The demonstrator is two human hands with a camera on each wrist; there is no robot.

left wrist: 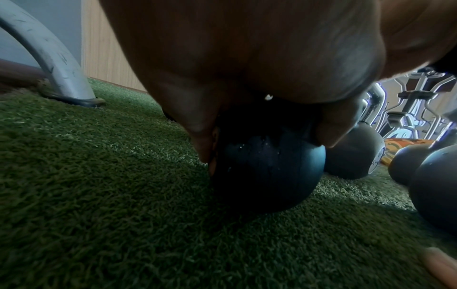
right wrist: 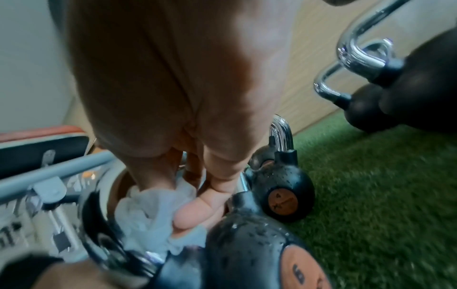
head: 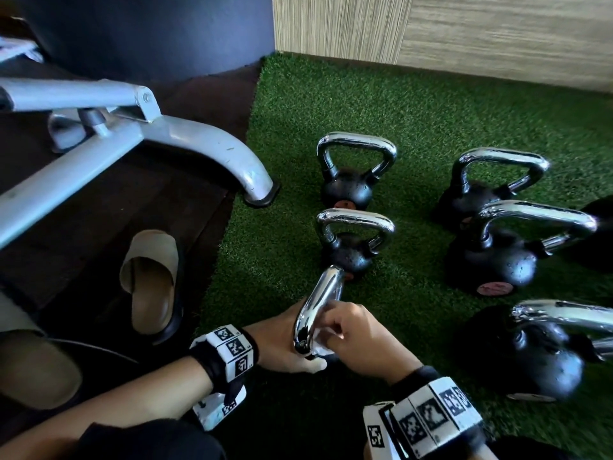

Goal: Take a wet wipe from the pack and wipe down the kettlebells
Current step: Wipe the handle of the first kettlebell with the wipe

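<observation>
Near edge of the turf (head: pixel 414 114): nearest kettlebell (left wrist: pixel 269 176) stands here, chrome handle (head: pixel 320 307) up.
Left hand (head: pixel 278 343): fingers curled over the ball's top, steadying it.
Right hand (head: pixel 358 336): fingers bunched round the wet wipe (right wrist: pixel 153 211), pressing it inside the handle loop.
Pack: not in view.
Step in hand: likely wiping the handle; keep the ball pinned, wrap the wipe fully, slide along both legs.
Others: five kettlebells farther along the turf, beads of wet on some.
</observation>
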